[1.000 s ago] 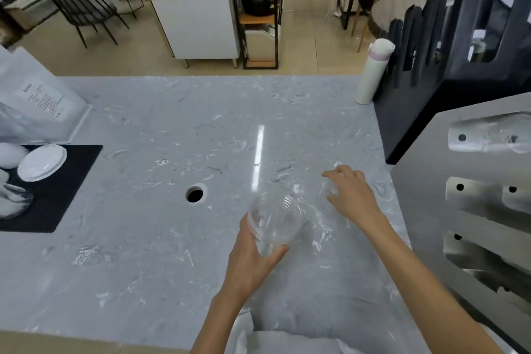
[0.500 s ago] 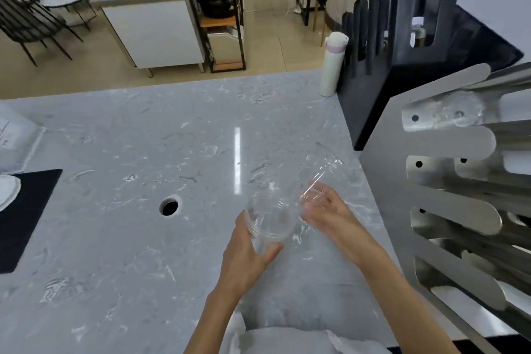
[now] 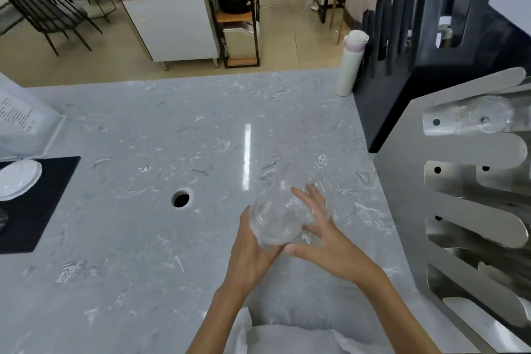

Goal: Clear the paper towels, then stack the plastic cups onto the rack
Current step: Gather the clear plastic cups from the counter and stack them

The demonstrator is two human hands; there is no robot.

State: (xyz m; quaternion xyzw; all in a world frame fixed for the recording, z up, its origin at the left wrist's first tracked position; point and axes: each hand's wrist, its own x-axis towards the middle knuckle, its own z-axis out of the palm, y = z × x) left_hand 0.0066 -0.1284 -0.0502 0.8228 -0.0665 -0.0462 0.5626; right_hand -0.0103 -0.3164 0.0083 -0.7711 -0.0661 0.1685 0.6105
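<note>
My left hand grips a clear plastic cup from below, its mouth facing me, just above the grey marble counter. My right hand holds a second clear cup against the first; the two overlap and their edges are hard to separate. The steel cup rack stands at the right, with clear cups lying in its top slot. No paper towels are in view.
A round hole is cut in the counter left of my hands. A black mat with a white lid lies at the left edge. A white bottle and a dark rack stand at the back right.
My right hand picked up the second cup from the counter and brought it against the cup in my left hand. The view shifted right, showing more of the steel rack.
</note>
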